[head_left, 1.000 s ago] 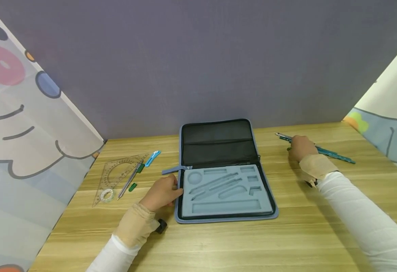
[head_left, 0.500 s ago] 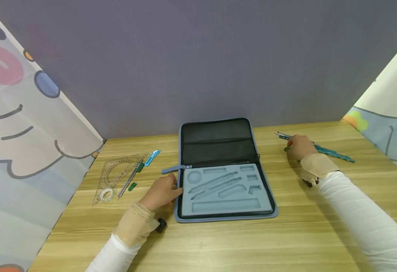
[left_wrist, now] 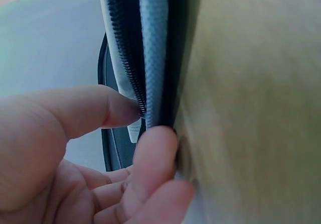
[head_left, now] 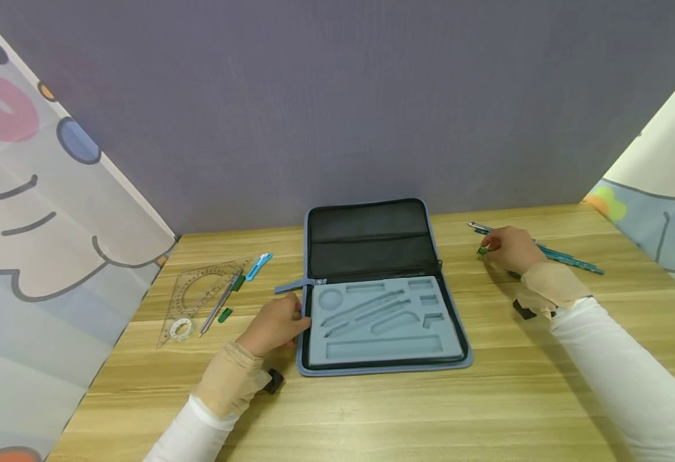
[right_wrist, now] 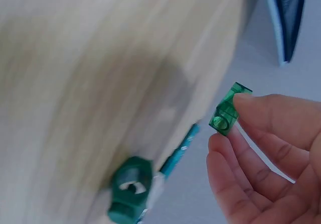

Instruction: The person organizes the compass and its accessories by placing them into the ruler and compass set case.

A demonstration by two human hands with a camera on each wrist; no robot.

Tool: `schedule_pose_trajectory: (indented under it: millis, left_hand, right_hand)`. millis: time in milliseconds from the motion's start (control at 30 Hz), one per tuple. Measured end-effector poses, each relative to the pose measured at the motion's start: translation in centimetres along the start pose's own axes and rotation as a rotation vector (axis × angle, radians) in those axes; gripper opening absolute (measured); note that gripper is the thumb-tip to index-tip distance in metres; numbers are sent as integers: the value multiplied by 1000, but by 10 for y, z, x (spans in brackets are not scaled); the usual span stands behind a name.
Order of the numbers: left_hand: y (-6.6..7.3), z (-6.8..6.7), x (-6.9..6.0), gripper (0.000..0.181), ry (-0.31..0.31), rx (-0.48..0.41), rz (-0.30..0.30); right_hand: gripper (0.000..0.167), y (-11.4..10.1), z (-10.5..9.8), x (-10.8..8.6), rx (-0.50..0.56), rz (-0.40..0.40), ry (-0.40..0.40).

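Observation:
In the head view a zip case [head_left: 372, 240] lies unfolded, its pale blue foam insert [head_left: 384, 321] holding several shaped hollows. My left hand [head_left: 274, 324] is at the case's left side. The left wrist view shows thumb [left_wrist: 118, 108] and fingers pinching its zipped edge [left_wrist: 154, 48]. To the right of the case, my right hand [head_left: 513, 249] pinches a small clear green plastic block [right_wrist: 229, 108] between thumb and fingers, above the table. Below it in the right wrist view is a dark green piece [right_wrist: 131, 186] with an oval opening. Teal pencils [head_left: 571, 260] lie beyond the hand.
On the left of the wooden table [head_left: 372, 417] lie a clear set square [head_left: 184, 295], a tape roll [head_left: 181, 329], a silver compass-like tool [head_left: 216, 311], a blue cutter [head_left: 258, 266] and two small green pieces [head_left: 225, 315]. A grey panel [head_left: 366, 102] stands behind the table.
My right hand has come slightly left and nearer, lifting the clear green block away from the pencils, and the dark green piece now shows beneath it. My left hand stays at the case edge.

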State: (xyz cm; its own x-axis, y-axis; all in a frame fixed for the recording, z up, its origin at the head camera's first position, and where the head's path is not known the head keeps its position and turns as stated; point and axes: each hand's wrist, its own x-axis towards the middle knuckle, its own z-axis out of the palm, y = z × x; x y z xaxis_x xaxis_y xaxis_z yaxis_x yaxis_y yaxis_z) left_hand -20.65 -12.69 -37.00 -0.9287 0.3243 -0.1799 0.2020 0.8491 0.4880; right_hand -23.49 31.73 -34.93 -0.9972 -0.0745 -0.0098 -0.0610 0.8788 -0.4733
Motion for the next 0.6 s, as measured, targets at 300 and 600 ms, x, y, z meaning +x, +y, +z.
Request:
schedule_pose_trajectory:
  millis: [300, 600]
  left_hand:
    - [-1, 0, 0, 28, -1, 3, 14]
    - [-1, -1, 0, 31, -22, -26, -4]
  right_hand:
    - [19, -18, 6, -9, 44, -140, 25]
    - [18, -39, 18, -18, 89, -216, -11]
